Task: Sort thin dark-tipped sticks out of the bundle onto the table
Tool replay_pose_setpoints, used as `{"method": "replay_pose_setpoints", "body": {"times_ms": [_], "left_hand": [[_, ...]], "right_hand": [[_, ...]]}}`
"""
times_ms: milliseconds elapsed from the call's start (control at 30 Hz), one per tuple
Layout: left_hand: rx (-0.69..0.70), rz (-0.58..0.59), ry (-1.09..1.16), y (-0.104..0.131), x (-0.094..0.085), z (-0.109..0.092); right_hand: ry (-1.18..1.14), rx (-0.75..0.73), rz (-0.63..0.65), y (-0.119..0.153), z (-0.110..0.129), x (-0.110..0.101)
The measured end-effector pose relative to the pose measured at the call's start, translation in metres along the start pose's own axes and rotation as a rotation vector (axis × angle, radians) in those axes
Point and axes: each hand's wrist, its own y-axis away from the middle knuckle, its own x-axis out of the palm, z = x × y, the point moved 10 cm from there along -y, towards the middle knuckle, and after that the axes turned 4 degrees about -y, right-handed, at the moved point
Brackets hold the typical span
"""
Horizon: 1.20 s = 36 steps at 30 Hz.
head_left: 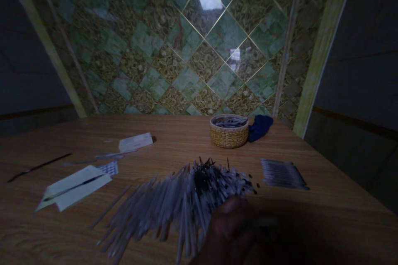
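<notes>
A large fanned heap of thin, pale, see-through plastic tubes [155, 203], like pen barrels, spreads over the middle of the table. Dark pointed pieces [202, 176] cluster at its far end, and small black bits lie at its right. My left hand [222, 227] is at the heap's near right edge, fingers curled in; anything in them is lost in shadow. Close beside it, my right hand [264, 236] is a dark shape whose fingers I cannot make out. Farther right lies a neat row of similar tubes [281, 172] with dark ends.
A round woven basket [229, 137] holding similar sticks stands at the back, a dark blue cloth [260, 127] against it. At left are a white box [136, 142], a folded paper [77, 186] with a dark strip, and a thin black stick [40, 167]. Tiled wall [186, 58] behind.
</notes>
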Motion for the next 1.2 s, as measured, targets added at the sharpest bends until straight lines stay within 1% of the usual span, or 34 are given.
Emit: {"method": "replay_pose_setpoints", "body": {"times_ms": [100,167,200,267,367,433,500,567,633,700,800,900,1033,1200], "left_hand": [[-0.137,0.012,0.01,-0.003,-0.006,0.016],[-0.193,0.042,-0.032,-0.005,-0.009,0.029],[-0.186,0.033,-0.079,-0.006,-0.013,0.032],[-0.224,0.041,-0.151,-0.007,-0.017,0.044],[-0.276,0.075,-0.209,-0.007,-0.017,0.058],[-0.304,0.098,-0.241,-0.006,-0.014,0.063],[-0.32,0.125,-0.252,-0.004,-0.011,0.067],[-0.331,0.146,-0.245,-0.003,-0.007,0.069],[-0.35,0.163,-0.225,-0.002,-0.004,0.072],[-0.377,0.172,-0.192,-0.001,-0.001,0.074],[-0.428,0.192,-0.13,0.001,0.004,0.075],[-0.459,0.215,-0.086,0.004,0.009,0.073],[-0.499,0.227,-0.019,0.008,0.014,0.077],[-0.536,0.205,0.045,0.01,0.016,0.088]], "right_hand": [[-0.056,-0.006,-0.052,-0.005,0.008,-0.01],[-0.095,-0.007,-0.119,-0.009,0.013,-0.026],[-0.124,-0.01,-0.163,-0.011,0.015,-0.036],[-0.221,-0.013,-0.246,-0.014,0.017,-0.058],[-0.448,0.034,-0.328,-0.019,0.009,-0.081],[-0.557,0.086,-0.35,-0.021,0.002,-0.088],[-0.621,0.103,-0.342,-0.022,-0.001,-0.088],[-0.632,0.091,-0.3,-0.024,0.0,-0.084],[-0.622,0.062,-0.271,-0.025,0.004,-0.081],[-0.612,0.051,-0.27,-0.024,0.005,-0.079],[-0.593,0.067,-0.277,-0.021,0.005,-0.077],[-0.535,0.083,-0.255,-0.021,0.005,-0.072],[-0.47,0.059,-0.235,-0.023,0.007,-0.068],[-0.511,0.056,-0.229,-0.023,0.002,-0.066]]}}
